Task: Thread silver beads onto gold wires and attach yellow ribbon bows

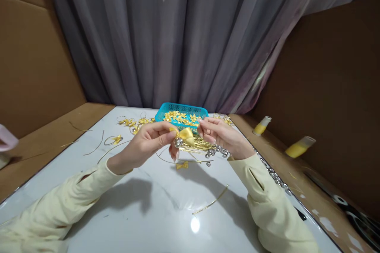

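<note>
My left hand pinches a yellow ribbon bow between thumb and fingers, above the white table. A round silver bell hangs at the bow, beside my left fingertips. To the right of the bow, my right hand has its thumb and fingertips pressed together. Whatever lies between those fingertips is too small to make out. Below the hands, another yellow bow lies on the table near a thin gold wire. Behind them is a bundle of gold wires, partly hidden by my hands.
A blue basket at the back contains yellow bows. Finished-looking bow rings lie at the left. Silver bells are scattered at the right. A loose gold wire lies in front. Two yellow-filled spools or tubes stand beyond the right edge.
</note>
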Available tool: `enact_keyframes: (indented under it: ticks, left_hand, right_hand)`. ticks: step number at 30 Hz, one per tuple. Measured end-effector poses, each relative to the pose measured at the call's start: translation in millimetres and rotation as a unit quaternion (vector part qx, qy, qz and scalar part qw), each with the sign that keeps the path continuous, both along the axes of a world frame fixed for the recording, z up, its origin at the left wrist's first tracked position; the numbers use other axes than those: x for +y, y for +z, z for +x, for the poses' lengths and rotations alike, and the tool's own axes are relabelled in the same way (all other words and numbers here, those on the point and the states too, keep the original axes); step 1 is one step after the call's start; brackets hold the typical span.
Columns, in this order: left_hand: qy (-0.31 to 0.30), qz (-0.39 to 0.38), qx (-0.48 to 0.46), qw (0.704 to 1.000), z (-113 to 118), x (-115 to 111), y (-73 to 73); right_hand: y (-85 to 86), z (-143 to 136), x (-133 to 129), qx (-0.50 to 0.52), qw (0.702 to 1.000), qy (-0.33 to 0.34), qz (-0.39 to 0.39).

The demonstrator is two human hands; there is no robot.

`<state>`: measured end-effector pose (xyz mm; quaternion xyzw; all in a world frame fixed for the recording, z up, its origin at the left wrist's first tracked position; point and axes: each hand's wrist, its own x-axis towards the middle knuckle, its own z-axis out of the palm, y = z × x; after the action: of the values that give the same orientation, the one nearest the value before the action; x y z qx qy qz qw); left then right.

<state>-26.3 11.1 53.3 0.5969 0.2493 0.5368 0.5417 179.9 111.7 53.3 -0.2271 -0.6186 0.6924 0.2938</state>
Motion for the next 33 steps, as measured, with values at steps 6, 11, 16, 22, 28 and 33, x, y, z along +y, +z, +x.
enact_keyframes:
  ticks: [6,11,16,22,28,33]
  left_hand:
    - [-0.082,-0.041,0.035,0.995,5.1,11.4,-18.1]
    - [-0.027,-0.019,0.115,0.993,7.5,11.1,-17.1]
    - [0.123,-0.02,0.179,0.976,14.5,4.4,-12.4]
    - [-0.006,-0.092,0.105,0.99,20.7,0.3,-15.6]
    - [-0.086,-0.151,0.034,0.984,19.5,6.4,-17.3]
    - [-0.012,-0.194,0.06,0.979,4.4,2.3,-23.3]
  right_hand:
    - [19.9,-4.1,-38.1,-0.013,0.998,0.041,0.054]
    - [22.8,-5.8,-49.4,-0.091,0.982,0.005,0.163]
    - [19.8,-11.9,-49.7,-0.101,0.975,-0.082,0.179]
    - [8.6,-25.8,-48.9,-0.092,0.973,-0.12,0.173]
    - [7.7,-23.2,-42.6,-0.062,0.99,-0.075,0.106]
    - [21.0,-4.0,-34.1,-0.034,0.99,-0.102,0.089]
